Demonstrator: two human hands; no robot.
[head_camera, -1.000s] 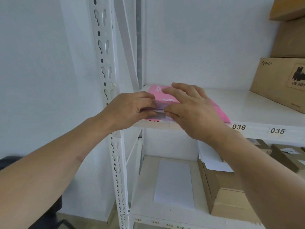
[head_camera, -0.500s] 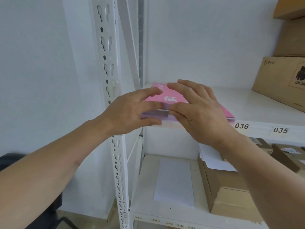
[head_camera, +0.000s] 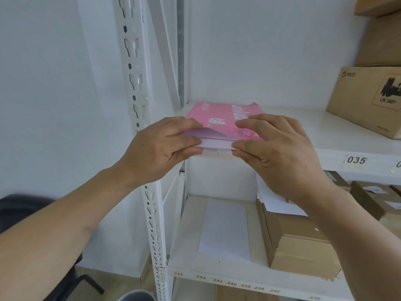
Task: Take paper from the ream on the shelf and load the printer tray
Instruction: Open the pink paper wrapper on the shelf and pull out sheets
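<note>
A pink-wrapped ream of paper [head_camera: 219,118] lies on the white shelf [head_camera: 338,146] at its front left corner, its near end torn open so that the white sheets [head_camera: 216,144] show. My left hand [head_camera: 160,148] pinches the left side of that open end, fingers over the wrapper flap and thumb below the stack. My right hand [head_camera: 277,146] grips the right side the same way. No printer is in view.
A white slotted upright [head_camera: 138,101] stands just left of the ream. Cardboard boxes [head_camera: 368,98] sit at the shelf's right. The lower shelf holds a white sheet [head_camera: 225,229], loose papers and more boxes [head_camera: 299,242]. A dark chair [head_camera: 26,209] is at lower left.
Both hands have shifted from lying over the ream's top to pinching its open near end. The wrapper flap is lifted and the white sheets now show between my hands.
</note>
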